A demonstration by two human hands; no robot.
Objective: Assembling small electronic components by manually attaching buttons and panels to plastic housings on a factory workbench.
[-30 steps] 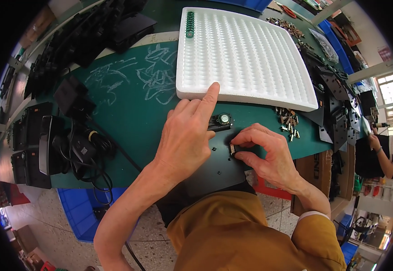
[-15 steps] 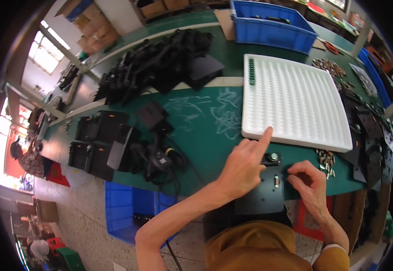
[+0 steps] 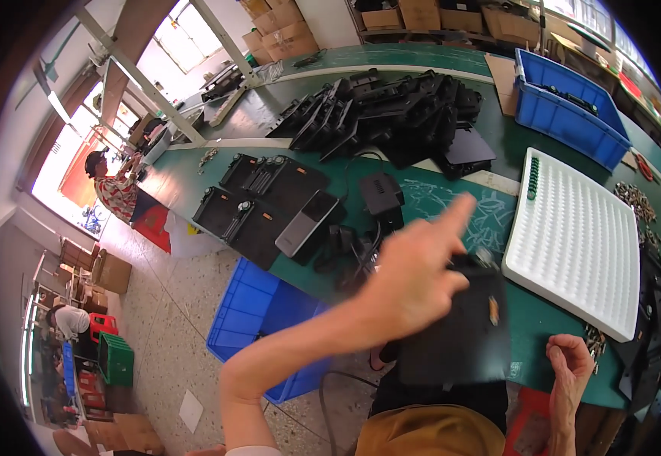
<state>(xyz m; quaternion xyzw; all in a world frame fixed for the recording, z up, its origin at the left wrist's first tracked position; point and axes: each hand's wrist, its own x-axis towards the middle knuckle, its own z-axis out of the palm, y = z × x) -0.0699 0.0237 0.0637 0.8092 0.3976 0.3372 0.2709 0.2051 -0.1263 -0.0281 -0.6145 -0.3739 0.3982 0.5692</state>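
Note:
A flat black plate (image 3: 459, 342) with a small brass-coloured piece (image 3: 494, 310) on it lies across the table's near edge, before my body. My left hand (image 3: 414, 281), smeared by motion, overlaps the plate's left side with the index finger stretched out. Its other fingers bend at the plate's edge and seem to grip it. A blurred silvery part shows at the plate's far end. To the right, apart from the plate, my right hand (image 3: 568, 365) has its fingertips pressed together; what they hold, if anything, is hidden. Small metal pieces (image 3: 595, 340) lie just beyond it.
A white dimpled tray (image 3: 570, 243) with a row of green parts stands to the right. Black plates (image 3: 262, 194), a phone-like slab (image 3: 307, 223) and a black adapter (image 3: 381, 192) lie left. Black assemblies (image 3: 391, 114) are heaped behind. Blue bins (image 3: 573, 114) stand far right and below the table.
The view has swung left, so the table's things sit differently in it. The black plate looks larger and nearer, with my left hand at it. My right hand has drawn away from the plate.

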